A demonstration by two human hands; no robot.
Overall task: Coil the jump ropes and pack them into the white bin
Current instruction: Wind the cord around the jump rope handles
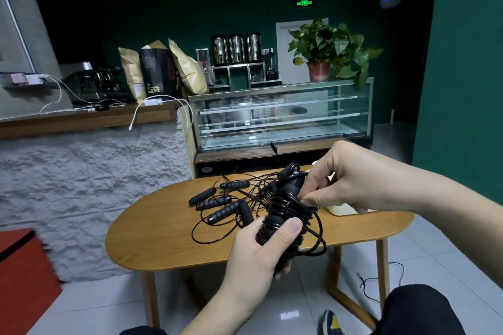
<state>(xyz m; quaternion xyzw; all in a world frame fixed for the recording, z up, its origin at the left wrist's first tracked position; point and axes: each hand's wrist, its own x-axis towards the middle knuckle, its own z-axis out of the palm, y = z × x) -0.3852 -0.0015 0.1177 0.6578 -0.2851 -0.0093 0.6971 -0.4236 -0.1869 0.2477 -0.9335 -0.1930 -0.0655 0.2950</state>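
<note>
A black jump rope (pixel 285 209) has its thin cord wound around its two handles, held up above the table's near edge. My left hand (pixel 261 250) grips the lower end of the handles, thumb across the coils. My right hand (pixel 340 182) pinches the cord near the top of the bundle. A loose loop of cord (pixel 318 239) hangs off the bundle's right side. Several more black jump ropes (pixel 220 202) lie tangled on the oval wooden table (pixel 163 236). The white bin (pixel 343 208) stands at the table's right, mostly hidden behind my right hand.
A glass display case (pixel 280 114) stands behind the table, and a rough white counter wall (pixel 89 179) to the left. A red cabinet (pixel 24 277) is at the far left. A thin black cord (pixel 381 280) trails on the tiled floor. My knee (pixel 419 310) is at the bottom right.
</note>
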